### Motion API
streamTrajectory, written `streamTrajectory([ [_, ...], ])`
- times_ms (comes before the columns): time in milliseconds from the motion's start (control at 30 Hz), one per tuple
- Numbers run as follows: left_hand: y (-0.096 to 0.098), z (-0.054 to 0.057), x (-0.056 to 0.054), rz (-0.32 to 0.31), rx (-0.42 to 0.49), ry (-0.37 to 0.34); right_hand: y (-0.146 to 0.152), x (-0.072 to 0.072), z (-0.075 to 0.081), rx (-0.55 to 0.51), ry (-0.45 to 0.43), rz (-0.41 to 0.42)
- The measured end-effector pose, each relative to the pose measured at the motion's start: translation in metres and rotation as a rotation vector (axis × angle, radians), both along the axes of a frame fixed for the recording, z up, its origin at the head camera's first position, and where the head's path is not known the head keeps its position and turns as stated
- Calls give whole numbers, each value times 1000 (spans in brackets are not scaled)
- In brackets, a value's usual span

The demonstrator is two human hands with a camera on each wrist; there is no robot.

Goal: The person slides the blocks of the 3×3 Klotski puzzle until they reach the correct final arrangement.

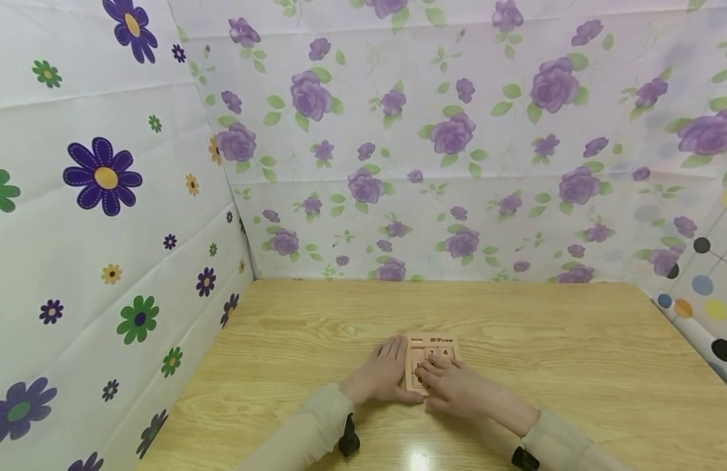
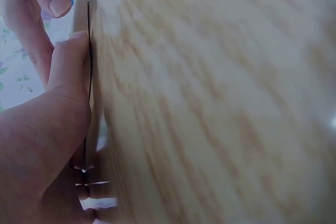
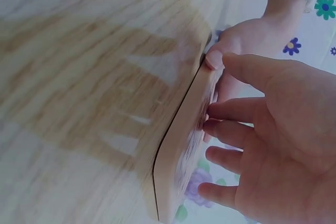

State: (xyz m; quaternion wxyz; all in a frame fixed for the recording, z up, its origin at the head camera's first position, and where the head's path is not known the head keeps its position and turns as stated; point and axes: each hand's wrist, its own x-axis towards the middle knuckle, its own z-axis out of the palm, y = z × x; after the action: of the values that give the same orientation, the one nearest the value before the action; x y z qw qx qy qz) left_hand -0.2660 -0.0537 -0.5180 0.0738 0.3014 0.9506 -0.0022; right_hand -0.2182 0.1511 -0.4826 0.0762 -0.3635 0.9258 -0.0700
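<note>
A light wooden number slide puzzle (image 1: 420, 345) lies flat on the table, its tiles marked 7 (image 1: 431, 352), 4 (image 1: 445, 353) and 6 (image 1: 420, 379) showing. My left hand (image 1: 385, 374) stretches its straight fingers along the left side, with the thumb against the near edge; the left wrist view has that thumb (image 2: 69, 61) on the board's side. Over the right part of the puzzle lies my right hand (image 1: 462, 390), fingertips on the tiles and hiding several of them. In the right wrist view its fingers (image 3: 231, 132) are spread loosely at the puzzle's face (image 3: 186, 140).
The wood-grain table (image 1: 316, 314) extends around the puzzle on every side. Flower-printed cloth walls (image 1: 398, 216) stand behind it and to the left (image 1: 163, 275), with a dotted one (image 1: 701, 307) at the right. Black wrist devices (image 1: 349, 437) sit on both sleeves.
</note>
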Motion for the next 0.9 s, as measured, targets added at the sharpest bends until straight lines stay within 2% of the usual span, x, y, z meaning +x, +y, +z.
streamTrajectory([
  [233,0,0,0,2,-5,0,3,-2,5,-18,8,15],
  [367,1,0,1,9,3,-5,6,-4,5,-11,6,-5],
  [567,0,0,1,8,22,-22,10,-9,0,-11,4,-50],
  [900,0,-2,-1,-2,19,-8,12,-14,-6,-42,2,-163],
])
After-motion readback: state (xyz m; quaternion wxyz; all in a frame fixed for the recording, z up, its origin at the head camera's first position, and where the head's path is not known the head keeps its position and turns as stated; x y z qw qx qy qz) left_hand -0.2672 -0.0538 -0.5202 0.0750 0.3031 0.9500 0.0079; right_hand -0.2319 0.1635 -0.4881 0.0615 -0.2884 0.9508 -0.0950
